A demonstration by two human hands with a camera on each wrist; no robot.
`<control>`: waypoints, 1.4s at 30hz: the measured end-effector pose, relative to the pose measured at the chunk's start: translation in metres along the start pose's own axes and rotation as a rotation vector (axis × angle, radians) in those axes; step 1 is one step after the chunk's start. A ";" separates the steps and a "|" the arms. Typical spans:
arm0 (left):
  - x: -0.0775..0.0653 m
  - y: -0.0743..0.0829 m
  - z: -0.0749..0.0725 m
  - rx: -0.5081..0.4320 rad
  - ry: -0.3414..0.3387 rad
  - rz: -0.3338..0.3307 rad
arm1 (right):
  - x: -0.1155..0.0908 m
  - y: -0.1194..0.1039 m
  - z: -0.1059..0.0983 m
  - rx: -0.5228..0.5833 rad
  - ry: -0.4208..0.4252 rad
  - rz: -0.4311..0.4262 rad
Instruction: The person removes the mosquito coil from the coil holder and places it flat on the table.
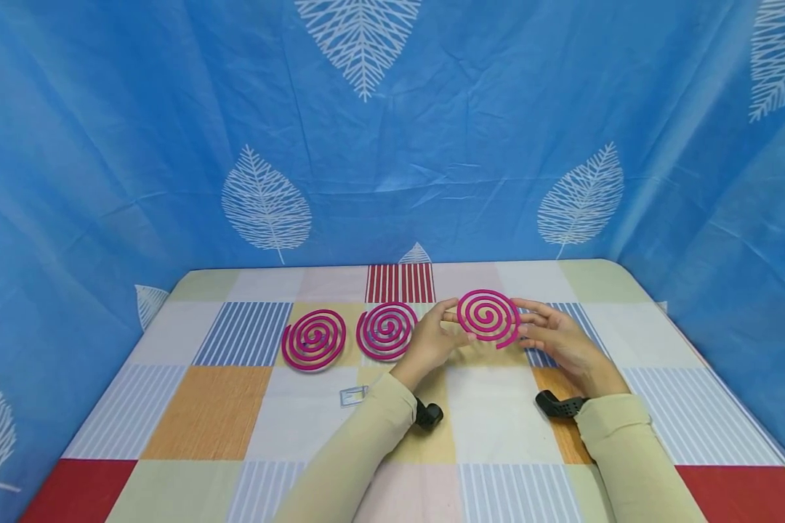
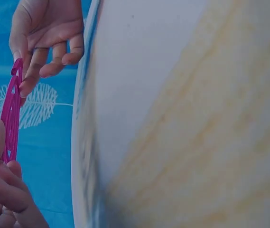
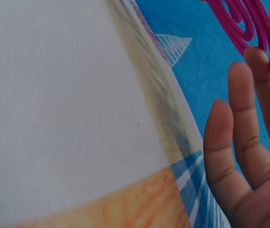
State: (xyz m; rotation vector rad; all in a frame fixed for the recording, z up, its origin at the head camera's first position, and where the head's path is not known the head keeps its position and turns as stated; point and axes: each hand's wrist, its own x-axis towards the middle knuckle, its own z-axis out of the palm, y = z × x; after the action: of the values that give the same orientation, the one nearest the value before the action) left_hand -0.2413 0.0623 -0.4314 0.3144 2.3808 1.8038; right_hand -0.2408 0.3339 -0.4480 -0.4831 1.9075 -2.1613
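A magenta spiral mosquito coil (image 1: 488, 316) is held up above the table between both hands. My left hand (image 1: 428, 341) pinches its left edge between thumb and fingers. At the opposite edge, near the coil's outer end, my right hand (image 1: 565, 345) pinches it with thumb and index finger, its other fingers spread apart. The left wrist view shows this coil (image 2: 11, 118) nearly edge-on. Two more magenta coils, a left one (image 1: 315, 337) and a middle one (image 1: 387, 327), are left of my left hand; what lies beneath them is unclear.
A small thin metal piece (image 1: 353, 396), perhaps a coil stand, lies on the patchwork tablecloth (image 1: 203, 414) left of my left sleeve. Blue curtains (image 1: 432, 167) with white leaf prints hang behind the table and along both sides.
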 end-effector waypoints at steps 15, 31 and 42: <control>0.005 -0.007 0.001 0.077 -0.004 -0.065 | 0.002 -0.007 0.009 -0.236 0.113 0.173; 0.008 -0.006 0.009 0.041 -0.051 -0.128 | 0.004 -0.008 0.008 -0.427 0.156 0.255; 0.010 -0.006 0.010 0.062 -0.066 -0.186 | 0.006 -0.009 0.014 -0.519 0.171 0.297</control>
State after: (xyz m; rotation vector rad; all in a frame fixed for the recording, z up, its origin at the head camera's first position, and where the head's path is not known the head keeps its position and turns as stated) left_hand -0.2487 0.0721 -0.4392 0.1503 2.3385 1.6158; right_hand -0.2404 0.3197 -0.4365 -0.0804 2.4572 -1.5593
